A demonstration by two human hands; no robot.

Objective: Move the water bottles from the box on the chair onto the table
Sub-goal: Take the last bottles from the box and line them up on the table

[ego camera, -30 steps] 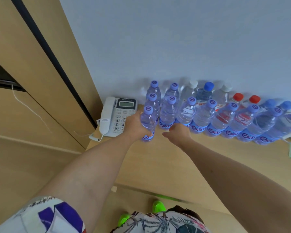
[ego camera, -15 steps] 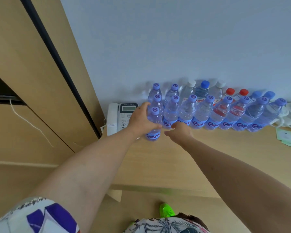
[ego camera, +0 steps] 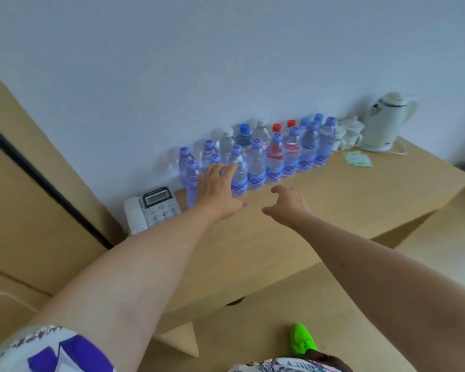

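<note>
Water bottles [ego camera: 255, 162] stand upright in two rows on the table [ego camera: 333, 200], against the wall; about seventeen can be counted, though blur and overlap prevent an exact figure. Left to right: one telephone [ego camera: 152, 208] at the table's left end; left hand [ego camera: 218, 190], fingers spread apart, holding nothing, in front of the leftmost bottles; right hand [ego camera: 289, 204], fingers loosely curled and apart, empty, above the tabletop; one green packet [ego camera: 357, 159]; one white kettle [ego camera: 384, 122].
</note>
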